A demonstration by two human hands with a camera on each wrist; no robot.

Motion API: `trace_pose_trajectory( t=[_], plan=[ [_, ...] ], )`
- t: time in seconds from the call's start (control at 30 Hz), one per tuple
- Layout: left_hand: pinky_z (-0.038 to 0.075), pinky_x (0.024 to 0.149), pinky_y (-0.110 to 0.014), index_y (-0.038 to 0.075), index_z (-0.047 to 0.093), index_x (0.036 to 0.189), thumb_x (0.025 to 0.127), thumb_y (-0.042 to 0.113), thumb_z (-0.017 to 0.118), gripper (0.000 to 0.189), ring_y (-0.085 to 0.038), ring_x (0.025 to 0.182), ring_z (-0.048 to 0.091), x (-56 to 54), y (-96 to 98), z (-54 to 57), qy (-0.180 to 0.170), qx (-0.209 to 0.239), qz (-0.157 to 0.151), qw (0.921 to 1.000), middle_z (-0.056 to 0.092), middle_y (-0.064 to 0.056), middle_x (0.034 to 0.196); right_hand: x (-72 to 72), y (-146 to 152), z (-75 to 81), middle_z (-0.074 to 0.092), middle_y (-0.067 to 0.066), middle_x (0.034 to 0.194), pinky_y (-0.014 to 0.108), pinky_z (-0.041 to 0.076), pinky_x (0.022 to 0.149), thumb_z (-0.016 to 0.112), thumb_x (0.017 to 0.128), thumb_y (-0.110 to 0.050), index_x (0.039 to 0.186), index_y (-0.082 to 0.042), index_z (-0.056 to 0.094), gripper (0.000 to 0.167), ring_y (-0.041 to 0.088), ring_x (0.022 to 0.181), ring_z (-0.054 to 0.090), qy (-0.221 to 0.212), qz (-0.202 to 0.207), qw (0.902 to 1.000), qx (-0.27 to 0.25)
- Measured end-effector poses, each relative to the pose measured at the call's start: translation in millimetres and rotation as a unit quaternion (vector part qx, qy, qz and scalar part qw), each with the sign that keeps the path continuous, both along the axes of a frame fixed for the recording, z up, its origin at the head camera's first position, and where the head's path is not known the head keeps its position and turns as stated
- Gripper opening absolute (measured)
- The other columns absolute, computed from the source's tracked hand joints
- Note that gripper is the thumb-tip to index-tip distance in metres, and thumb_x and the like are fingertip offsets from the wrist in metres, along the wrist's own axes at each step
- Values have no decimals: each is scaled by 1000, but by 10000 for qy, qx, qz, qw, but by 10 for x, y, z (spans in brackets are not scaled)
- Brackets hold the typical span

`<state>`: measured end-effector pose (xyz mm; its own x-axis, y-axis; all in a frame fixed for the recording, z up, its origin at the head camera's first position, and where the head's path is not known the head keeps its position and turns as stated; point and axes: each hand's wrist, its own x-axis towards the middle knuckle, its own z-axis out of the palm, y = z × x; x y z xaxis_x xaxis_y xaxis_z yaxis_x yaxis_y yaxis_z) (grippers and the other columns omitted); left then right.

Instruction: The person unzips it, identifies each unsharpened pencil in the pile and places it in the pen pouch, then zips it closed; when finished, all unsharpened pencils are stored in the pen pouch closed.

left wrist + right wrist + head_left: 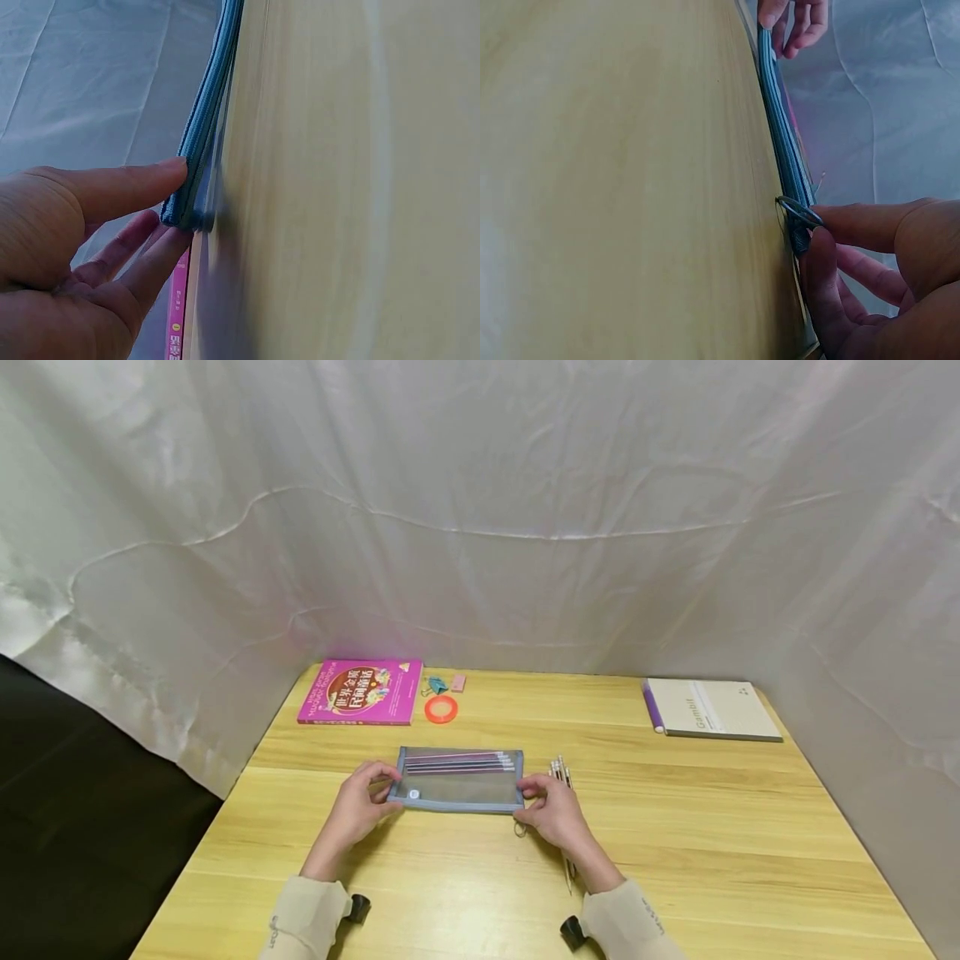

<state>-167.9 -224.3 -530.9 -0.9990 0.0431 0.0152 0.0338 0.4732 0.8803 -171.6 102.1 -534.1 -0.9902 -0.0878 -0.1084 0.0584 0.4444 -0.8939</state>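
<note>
A see-through zip pencil case (465, 791) with grey-blue edging lies in front of me, several slim dark and pinkish sticks with pale ends showing inside it. My left hand (360, 806) pinches its left end; in the left wrist view the thumb presses the zipped edge (199, 142) and fingers sit beneath the corner. At the right end my right hand (557, 814) pinches the other corner, beside a thin metal ring (801, 213) hanging from the zip. A bundle of slim pencils or pens (561, 770) lies on the table, partly hidden by the right hand and wrist.
On the wooden table (720, 827), a pink book (311, 693) lies far left. Beside it are an orange tape roll (431, 711), teal clips (438, 685) and a pink block (458, 683). A notebook (738, 710) with a purple marker (652, 706) lies far right. Pale curtains (525, 585) stand behind.
</note>
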Motion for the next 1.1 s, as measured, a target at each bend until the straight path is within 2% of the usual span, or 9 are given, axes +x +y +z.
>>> trace_pose_trajectory(
  t=[0.37, 0.77, 0.97, 1.1],
  plan=[
    [56, 103, -37, 1, 66, 112, 79, -20, 77, 41, -44, 128, 60, 8, 11, -14, 6, -195, -23, 9998, 58, -20, 129, 4, 10, 19, 68, 13, 102, 23, 52, 59, 83, 78, 7, 117, 2, 71, 42, 14, 72, 62, 107, 62, 9998, 178],
    [56, 103, -39, 3, 67, 113, 78, -18, 79, 43, -41, 128, 61, 25, 14, 2, -70, -297, 21, 9995, 60, -17, 129, 15, -9, 42, 68, 15, 102, 21, 52, 59, 82, 77, 9, 117, 3, 71, 42, 14, 73, 61, 75, 57, 9999, 93],
    [56, 103, -37, 3, 65, 121, 78, -19, 78, 50, -42, 130, 59, 12, 12, 7, -73, -339, 9, 9994, 59, -20, 137, 23, -9, 45, 68, 15, 102, 21, 52, 59, 82, 79, 8, 118, 3, 71, 41, 14, 73, 62, 73, 64, 9998, 150],
    [55, 105, -41, 2, 61, 131, 81, -13, 80, 56, -42, 132, 58, -13, -15, 16, 58, -326, -222, 9992, 60, -21, 138, 32, 26, 105, 69, 13, 104, 22, 54, 60, 81, 84, 1, 119, 1, 71, 36, 13, 76, 63, 228, 181, 9984, 480]
  ],
)
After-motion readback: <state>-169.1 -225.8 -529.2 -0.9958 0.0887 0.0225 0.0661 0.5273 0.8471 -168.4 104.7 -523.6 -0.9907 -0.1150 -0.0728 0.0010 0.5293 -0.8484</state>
